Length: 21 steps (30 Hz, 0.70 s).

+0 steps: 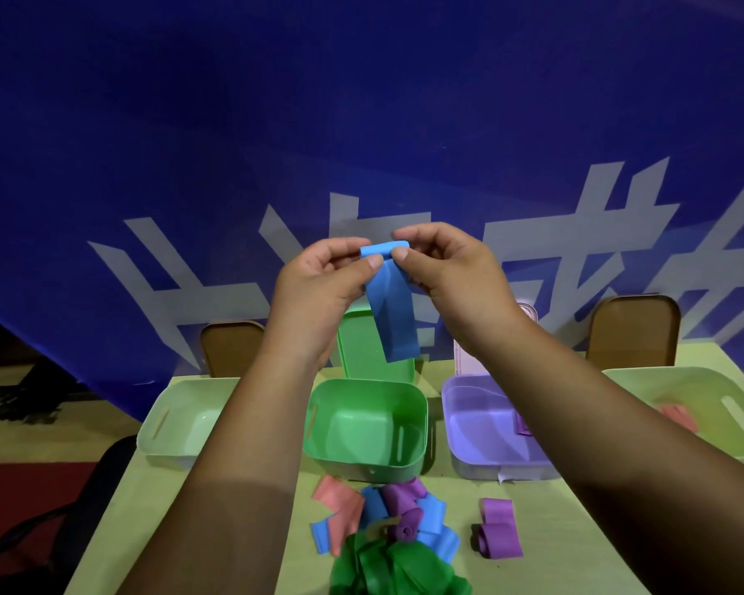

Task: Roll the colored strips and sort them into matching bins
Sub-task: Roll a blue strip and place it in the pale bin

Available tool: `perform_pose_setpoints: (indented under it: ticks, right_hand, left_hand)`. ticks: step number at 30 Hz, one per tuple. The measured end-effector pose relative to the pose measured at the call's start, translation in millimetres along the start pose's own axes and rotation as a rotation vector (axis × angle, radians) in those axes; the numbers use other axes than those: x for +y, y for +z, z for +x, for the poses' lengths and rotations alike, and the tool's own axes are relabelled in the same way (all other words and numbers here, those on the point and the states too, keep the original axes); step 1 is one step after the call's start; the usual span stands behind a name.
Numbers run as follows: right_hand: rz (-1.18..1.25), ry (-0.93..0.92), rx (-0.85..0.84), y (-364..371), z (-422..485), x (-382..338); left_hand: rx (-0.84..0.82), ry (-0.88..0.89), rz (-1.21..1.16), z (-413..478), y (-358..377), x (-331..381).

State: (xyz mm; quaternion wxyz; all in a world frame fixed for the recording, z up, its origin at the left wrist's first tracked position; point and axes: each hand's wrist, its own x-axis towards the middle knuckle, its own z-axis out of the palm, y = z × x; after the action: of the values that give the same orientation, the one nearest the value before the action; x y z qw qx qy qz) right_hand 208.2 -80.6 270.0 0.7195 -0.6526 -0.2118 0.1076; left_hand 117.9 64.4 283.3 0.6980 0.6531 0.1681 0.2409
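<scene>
A blue strip [392, 313] hangs in the air above the bins, its top end folded over. My left hand [318, 281] and my right hand [445, 268] both pinch that top end between thumb and fingers. Below stand a green bin [364, 427], a purple bin [486, 427] with a purple roll inside, a pale green bin [181, 418] at the left, and a pale bin [679, 405] at the right holding a pink strip [679, 416]. A pile of loose strips [387, 521] in pink, blue, purple and green lies in front of the green bin.
A purple strip [499, 526], partly rolled, lies apart to the right of the pile. A green lid [374, 350] stands behind the green bin. Two brown chair backs [230, 347] [632, 330] rise behind the table, before a blue banner.
</scene>
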Motion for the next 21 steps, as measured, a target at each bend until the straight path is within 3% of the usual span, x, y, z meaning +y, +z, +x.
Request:
perform_pose_setpoints:
  ticks: [6, 13, 21]
  right_hand:
    - [0.046, 0.067, 0.061, 4.9, -4.0, 0.8]
    - [0.137, 0.158, -0.089, 8.7, -12.3, -10.7]
    - [0.083, 0.203, -0.027, 13.8, -11.6, -5.0]
  left_hand:
    - [0.06, 0.196, 0.231, -8.0, 5.3, 8.0]
    - [0.1, 0.33, 0.372, -17.5, 13.1, 5.5]
    - [0.131, 0.459, 0.51, -21.5, 14.9, -6.3]
